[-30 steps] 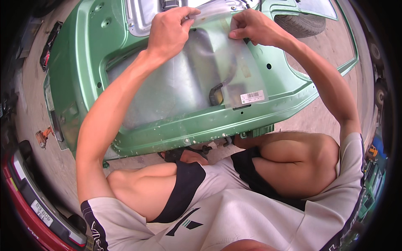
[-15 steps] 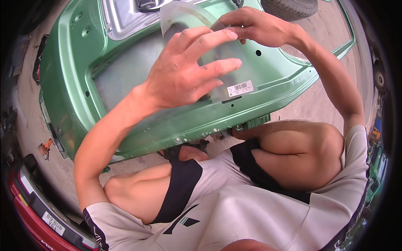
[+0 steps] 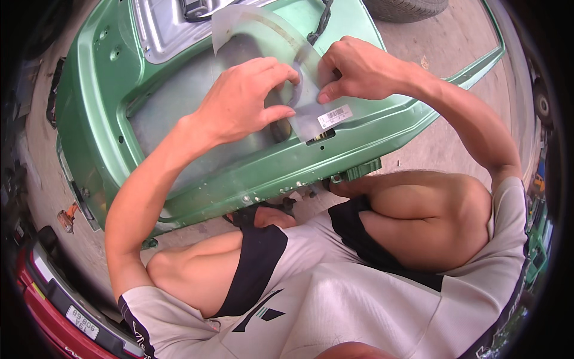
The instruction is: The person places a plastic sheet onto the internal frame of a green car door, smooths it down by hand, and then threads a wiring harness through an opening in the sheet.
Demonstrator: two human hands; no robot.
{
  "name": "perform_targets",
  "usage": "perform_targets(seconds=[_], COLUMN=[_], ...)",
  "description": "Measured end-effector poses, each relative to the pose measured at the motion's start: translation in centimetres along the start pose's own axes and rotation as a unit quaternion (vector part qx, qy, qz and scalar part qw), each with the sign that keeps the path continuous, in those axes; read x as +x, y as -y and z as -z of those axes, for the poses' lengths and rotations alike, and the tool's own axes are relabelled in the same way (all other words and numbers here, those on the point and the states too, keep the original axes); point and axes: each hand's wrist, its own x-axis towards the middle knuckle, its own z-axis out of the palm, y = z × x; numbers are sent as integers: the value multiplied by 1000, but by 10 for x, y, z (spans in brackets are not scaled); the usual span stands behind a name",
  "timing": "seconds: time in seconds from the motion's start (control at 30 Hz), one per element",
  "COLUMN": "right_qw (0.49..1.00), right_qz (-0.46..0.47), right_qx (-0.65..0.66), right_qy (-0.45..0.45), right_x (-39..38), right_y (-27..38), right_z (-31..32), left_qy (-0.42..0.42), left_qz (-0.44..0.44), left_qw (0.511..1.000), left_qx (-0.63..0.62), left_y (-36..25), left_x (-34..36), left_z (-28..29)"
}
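Note:
A green car door (image 3: 197, 194) lies flat in front of me, with a translucent plastic sheet (image 3: 257, 24) over its middle opening. The sheet's near right corner carries a white barcode label (image 3: 333, 116). My right hand (image 3: 362, 70) pinches the sheet's right edge between thumb and fingers, just beyond the label. To its left, my left hand (image 3: 245, 102) hovers over the sheet, thumb and forefinger curved and apart, nothing seen between them. Its other fingers are partly hidden. Beyond my right hand, a black wire harness (image 3: 323, 23) rises from the door.
A silver metal panel (image 3: 164, 45) with a black part is set in the door's far left. A tyre (image 3: 406, 9) lies beyond it. An orange tool (image 3: 67, 216) sits on the floor at left, and a red car's bumper (image 3: 51, 311) is at lower left.
My right hand has come nearer and down along the sheet's edge, uncovering the wire harness. My left hand's spread fingers have curled in. The label has shifted slightly left and away from me.

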Motion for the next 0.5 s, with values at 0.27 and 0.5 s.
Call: perform_targets(seconds=[0.27, 0.5], right_qw=[996, 994], right_qz=[-73, -27], right_qx=[-41, 103], right_qy=[-7, 26], right_x=[0, 1], right_y=[-2, 3], right_z=[3, 23], left_qy=[-66, -103], left_qz=[-8, 8], left_qw=[998, 995], left_qx=[17, -7], left_y=[8, 13], left_x=[3, 1], left_z=[4, 15])
